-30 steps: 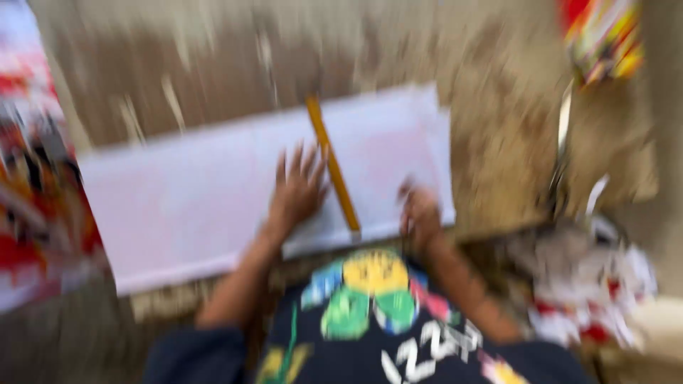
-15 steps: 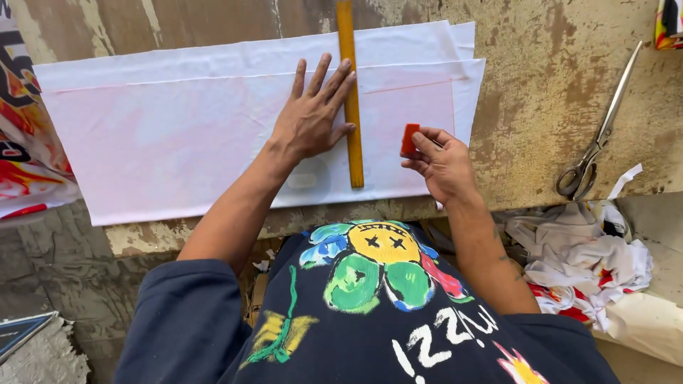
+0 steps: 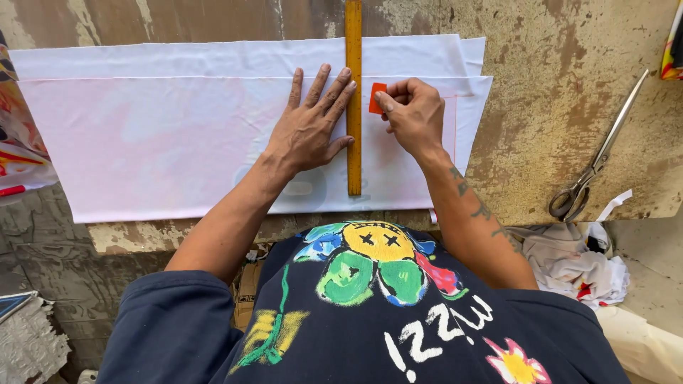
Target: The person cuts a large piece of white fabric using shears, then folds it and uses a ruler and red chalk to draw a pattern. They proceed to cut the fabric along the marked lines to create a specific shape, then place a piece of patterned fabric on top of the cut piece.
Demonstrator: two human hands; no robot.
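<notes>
A yellow wooden ruler (image 3: 353, 99) lies lengthwise across a stack of pale pink fabric (image 3: 163, 142) spread flat on a worn, stained wooden table (image 3: 555, 107). The left hand (image 3: 309, 128) presses palm-down on the fabric just left of the ruler, fingers spread apart, with the fingertips (image 3: 344, 74) touching the ruler's left edge. Just right of the ruler, the right hand (image 3: 414, 114) is curled, its thumb and fingers pinched together on a small red piece of tailor's chalk (image 3: 376, 98), whose edge sits against the fabric right beside the ruler. A thin reddish line runs down the fabric further right of the ruler, near the fabric's right edge. Well to the right of the ruler, a pair of long metal scissors (image 3: 594, 160) lies on the bare table, handles toward the person. Below the scissors, off the table's edge, sits a heap of white cloth scraps (image 3: 569, 259). Far left of the ruler, brightly printed cloth (image 3: 18, 153) shows at the table's edge.
</notes>
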